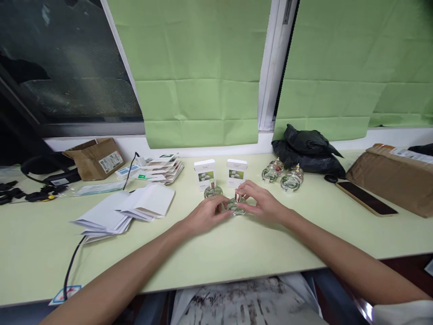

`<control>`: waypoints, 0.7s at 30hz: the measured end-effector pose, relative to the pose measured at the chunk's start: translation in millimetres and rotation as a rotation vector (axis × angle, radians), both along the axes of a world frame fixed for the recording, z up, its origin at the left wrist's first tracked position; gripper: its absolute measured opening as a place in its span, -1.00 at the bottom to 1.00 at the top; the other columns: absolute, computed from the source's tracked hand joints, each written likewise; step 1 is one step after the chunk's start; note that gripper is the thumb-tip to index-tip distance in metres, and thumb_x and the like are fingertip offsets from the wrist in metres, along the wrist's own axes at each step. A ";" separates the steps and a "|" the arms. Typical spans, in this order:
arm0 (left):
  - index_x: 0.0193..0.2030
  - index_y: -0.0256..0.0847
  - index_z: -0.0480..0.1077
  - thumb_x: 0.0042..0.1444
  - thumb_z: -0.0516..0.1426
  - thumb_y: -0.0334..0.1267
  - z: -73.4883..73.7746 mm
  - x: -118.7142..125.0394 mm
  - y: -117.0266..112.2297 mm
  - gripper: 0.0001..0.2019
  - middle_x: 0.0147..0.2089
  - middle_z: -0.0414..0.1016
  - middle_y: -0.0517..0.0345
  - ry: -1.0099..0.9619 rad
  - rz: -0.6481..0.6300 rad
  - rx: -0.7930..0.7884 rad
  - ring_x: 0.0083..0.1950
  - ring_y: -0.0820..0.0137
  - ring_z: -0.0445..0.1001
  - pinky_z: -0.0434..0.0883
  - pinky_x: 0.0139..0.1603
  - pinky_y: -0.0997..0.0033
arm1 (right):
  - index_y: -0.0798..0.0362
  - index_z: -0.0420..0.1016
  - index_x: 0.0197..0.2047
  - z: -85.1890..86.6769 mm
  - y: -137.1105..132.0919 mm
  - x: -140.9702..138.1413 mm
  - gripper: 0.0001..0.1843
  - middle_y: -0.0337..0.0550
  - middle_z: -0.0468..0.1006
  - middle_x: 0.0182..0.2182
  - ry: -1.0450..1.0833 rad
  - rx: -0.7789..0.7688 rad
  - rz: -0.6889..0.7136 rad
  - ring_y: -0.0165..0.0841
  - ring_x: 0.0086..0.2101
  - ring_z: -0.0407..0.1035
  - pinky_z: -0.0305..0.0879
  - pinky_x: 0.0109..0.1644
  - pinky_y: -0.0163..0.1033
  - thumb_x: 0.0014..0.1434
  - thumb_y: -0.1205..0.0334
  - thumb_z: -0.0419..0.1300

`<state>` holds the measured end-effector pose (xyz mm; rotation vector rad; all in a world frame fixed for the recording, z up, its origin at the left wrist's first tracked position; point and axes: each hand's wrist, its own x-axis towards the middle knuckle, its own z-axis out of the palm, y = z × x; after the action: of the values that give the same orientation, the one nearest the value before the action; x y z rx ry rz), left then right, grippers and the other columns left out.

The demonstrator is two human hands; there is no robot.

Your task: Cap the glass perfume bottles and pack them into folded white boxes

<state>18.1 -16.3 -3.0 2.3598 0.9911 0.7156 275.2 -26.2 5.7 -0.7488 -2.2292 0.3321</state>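
Note:
On the table in front of me stands a small round glass bottle [237,207] with a shiny pinkish neck. My left hand [210,214] curls its fingers and thumb against the bottle's left side. From the other side, my right hand [262,201] holds the bottle, thumb on the glass and fingertips by the neck. A second, similar glass bottle [213,191] stands just behind my left hand. Behind the two bottles are two upright white boxes, the left box [204,175] and the right box [237,172], each with a green picture on its front.
Two ornate bottles [291,179] lie by black plastic bags [306,151] at the right. Beyond them are a phone [366,198] and a brown parcel [395,178]. Leftward lie folded white papers [101,212], stacked cards [164,169], an open cardboard box [96,158] and a black cable [71,262].

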 end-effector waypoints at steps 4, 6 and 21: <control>-0.04 -0.16 0.51 0.33 0.18 0.02 0.7 -0.4 -0.4 -0.70 -0.30 0.46 0.17 0.000 0.000 0.018 -0.32 0.36 0.39 0.30 -0.33 0.38 | -0.14 0.37 0.21 -6.8 3.1 2.3 -0.66 -0.08 0.52 0.00 -0.047 -0.031 -0.004 -0.23 -0.07 0.47 0.50 0.03 -0.09 0.40 0.13 0.23; -0.04 -0.16 0.50 0.33 0.18 0.02 0.7 -0.4 -0.5 -0.71 -0.31 0.45 0.18 0.008 0.000 0.023 -0.32 0.36 0.40 0.29 -0.32 0.39 | -0.14 0.36 0.22 -8.4 4.1 3.2 -0.65 -0.09 0.52 0.00 -0.057 -0.046 -0.004 -0.24 -0.08 0.47 0.49 0.03 -0.11 0.40 0.12 0.23; 0.04 -0.14 0.55 0.35 0.17 0.04 3.2 -6.9 2.7 -0.67 -0.20 0.53 0.12 0.044 0.006 0.079 -0.26 0.34 0.46 0.37 -0.24 0.37 | -0.15 0.11 0.38 1.2 -8.5 0.2 -0.39 -0.07 0.58 0.03 -0.062 -0.193 -0.108 -0.22 -0.11 0.54 0.47 -0.04 -0.12 0.37 0.13 0.26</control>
<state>11.2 -13.6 0.1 2.4516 1.0062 0.7199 275.4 -34.7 6.8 -0.9904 -2.2255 0.4807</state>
